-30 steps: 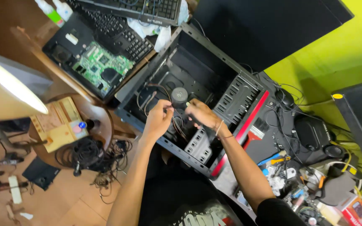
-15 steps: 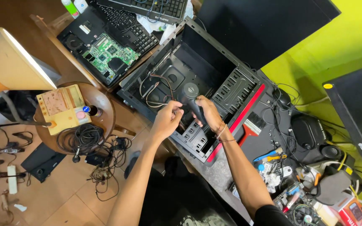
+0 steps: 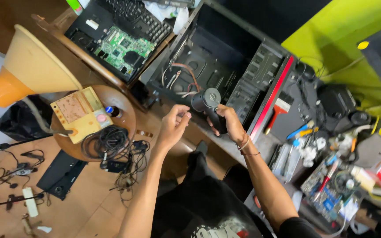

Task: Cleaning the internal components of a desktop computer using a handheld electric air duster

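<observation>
Cluttered surface (image 3: 283, 145) beside the open computer case (image 3: 225, 75): right hand (image 3: 228, 125) fingers clenched round the black blower (image 3: 208, 105), left hand (image 3: 173, 125) loosely curled just beside it, holding nothing; best keep the nozzle angled into the case.

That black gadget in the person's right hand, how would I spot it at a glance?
Find the open black computer case with the red edge on the bench. Just in front of it, the right hand grips a black handheld blower. Its stubby round barrel, tipped up toward the case, sets it apart from the loose cables inside.

open computer case (image 3: 225, 66) roomy inside, loose cables (image 3: 179, 79) crossing its floor
</observation>
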